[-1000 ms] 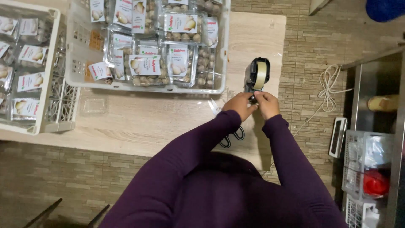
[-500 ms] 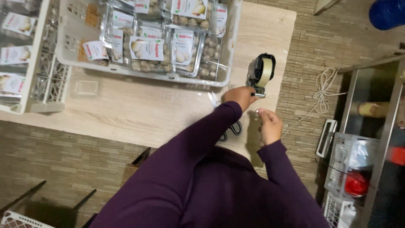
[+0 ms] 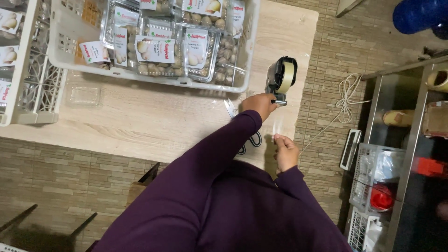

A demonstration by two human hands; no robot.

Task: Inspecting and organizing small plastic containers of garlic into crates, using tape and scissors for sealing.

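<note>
The left hand [image 3: 258, 103] is closed in a grip on the base of a black handheld tape dispenser [image 3: 280, 79] carrying a roll of pale tape, which stands on the light wooden surface [image 3: 140, 116] near its right edge. The right hand [image 3: 285, 151] sits nearer the body, its fingertips pinched shut on the end of a strip of clear tape [image 3: 278, 127] that runs taut from the dispenser down to that hand; the strip is thin and see-through, so only faint glints mark it. Just beside the left wrist lies a pair of scissors with silver blades and black handles [image 3: 242, 133], partly hidden under the dark purple sleeve [image 3: 205, 158]. Further up the surface is a white plastic crate [image 3: 154, 81] filled with clear plastic boxes of small pale round produce [image 3: 196, 46], each with a white and green label. A second white crate [image 3: 28, 93] with more such packs stands at the left edge, and between the two lies a single empty clear plastic tray [image 3: 84, 95]. To the right of the surface, on the tiled floor, a white cord [image 3: 345, 93] lies in loops beside a metal rack [image 3: 410, 140] holding baskets and small items.
</note>
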